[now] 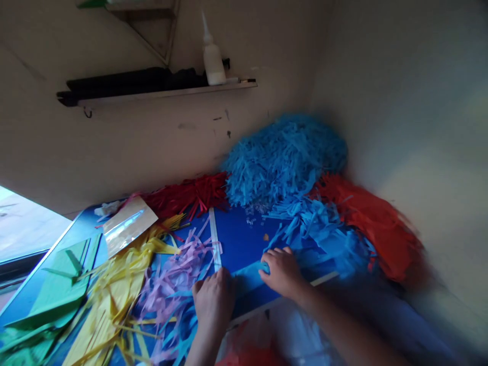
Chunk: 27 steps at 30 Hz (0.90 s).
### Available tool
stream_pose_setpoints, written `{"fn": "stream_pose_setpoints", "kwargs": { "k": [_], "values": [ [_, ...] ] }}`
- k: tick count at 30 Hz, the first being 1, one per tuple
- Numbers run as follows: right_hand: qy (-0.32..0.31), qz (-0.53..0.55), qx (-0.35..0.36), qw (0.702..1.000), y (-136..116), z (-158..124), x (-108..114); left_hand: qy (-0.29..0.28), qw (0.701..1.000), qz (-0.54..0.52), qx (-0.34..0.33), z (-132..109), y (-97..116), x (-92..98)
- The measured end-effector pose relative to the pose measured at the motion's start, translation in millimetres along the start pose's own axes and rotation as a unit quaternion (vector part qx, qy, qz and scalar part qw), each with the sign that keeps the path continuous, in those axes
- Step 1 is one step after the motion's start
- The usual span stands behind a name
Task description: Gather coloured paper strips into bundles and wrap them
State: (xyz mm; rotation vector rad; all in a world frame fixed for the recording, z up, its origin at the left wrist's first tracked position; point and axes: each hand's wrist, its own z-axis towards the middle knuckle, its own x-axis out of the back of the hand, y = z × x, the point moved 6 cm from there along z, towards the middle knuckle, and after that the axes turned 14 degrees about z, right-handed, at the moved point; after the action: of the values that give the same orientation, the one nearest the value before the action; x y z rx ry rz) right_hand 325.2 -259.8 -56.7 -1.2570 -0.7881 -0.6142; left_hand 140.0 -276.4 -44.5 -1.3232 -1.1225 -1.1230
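Blue paper strip (pixel 247 277) runs crosswise, rising rightward; left hand (pixel 215 299) and right hand (pixel 282 272) clamped on it.

Left hand (pixel 214 301): bare, rounded knuckles, slightly blurred
Right hand (pixel 282 270): bare, thumb and knuckles showing
Left forearm (pixel 205 348): bare, slender, 1 short stretch in view
Right forearm (pixel 339 321): bare, smooth, 1 longer stretch in view
Red patch (pixel 247 352) below: too blurred to tell whether worn
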Motion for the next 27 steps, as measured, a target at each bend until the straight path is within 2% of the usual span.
{"fn": "stream_pose_setpoints", "kwargs": {
  "k": [1,3,5,6,8,10,12,16,20,27],
  "values": [
    [0.020,-0.008,0.009,1.000,-3.4,-1.2,5.9,0.022,1.000,0.008,-0.020,0.7,2.6,3.3],
    [0.066,-0.031,0.027,0.997,-8.5,-5.0,18.6,0.054,0.993,0.020,-0.106,1.5,12.9,7.8],
    [0.092,-0.050,0.049,0.993,-12.3,-10.0,27.5,0.047,0.977,0.024,-0.204,-0.3,23.5,8.4],
    [0.078,-0.050,0.077,0.993,-15.6,-12.4,27.7,0.037,0.971,0.024,-0.236,-2.0,26.7,8.5],
    [0.000,-0.035,0.161,0.986,-24.7,-17.7,19.2,0.028,0.965,0.027,-0.261,-6.5,29.5,11.6],
    [-0.096,-0.004,0.225,0.970,-30.6,-22.8,7.0,0.037,0.965,0.028,-0.260,-12.7,31.2,17.5],
    [-0.133,0.025,0.223,0.965,-28.2,-21.4,1.0,0.050,0.968,0.027,-0.243,-18.4,32.0,22.0],
    [-0.128,0.063,0.206,0.968,-18.6,-10.4,0.9,0.062,0.976,0.029,-0.207,-20.9,27.6,20.2],
    [-0.118,0.064,0.209,0.969,-12.2,-1.6,2.0,0.070,0.983,-0.016,-0.172,-17.6,15.8,17.5],
    [-0.086,0.103,0.186,0.973,-3.4,5.8,0.8,0.106,0.982,-0.032,-0.156,-18.2,8.1,14.6]
  ]
}}
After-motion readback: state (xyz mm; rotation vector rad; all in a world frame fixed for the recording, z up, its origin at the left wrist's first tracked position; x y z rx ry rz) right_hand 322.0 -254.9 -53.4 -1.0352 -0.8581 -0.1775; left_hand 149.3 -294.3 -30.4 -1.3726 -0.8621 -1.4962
